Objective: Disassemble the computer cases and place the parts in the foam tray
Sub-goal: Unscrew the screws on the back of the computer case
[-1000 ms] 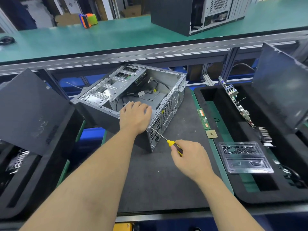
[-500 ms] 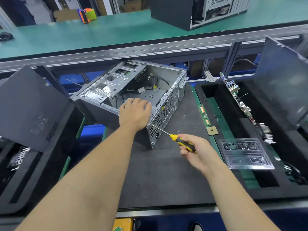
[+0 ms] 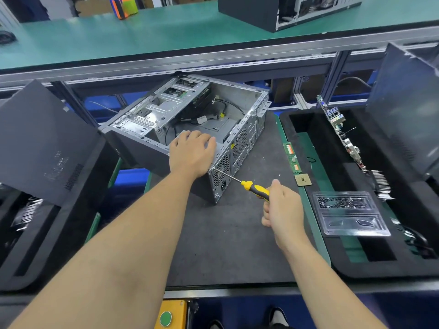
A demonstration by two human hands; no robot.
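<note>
Head: foam tray (image 3: 306,119) beside computer case (image 3: 199,110)

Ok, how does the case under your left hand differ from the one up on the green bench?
The near computer case lies on its side on the dark mat, open side up, drive cage and cables showing; the far computer case stands on the green bench, its dark side panel on. The left hand rests on the near one and the screwdriver meets its rear corner; the far one is untouched. Both have perforated metal rears.

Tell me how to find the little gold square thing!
Start at the big open computer case in the middle, then look right to the green strip beside the black foam tray. The gold square chip lies flat there, just below the long green memory stick; it alone is square and gold.
</note>
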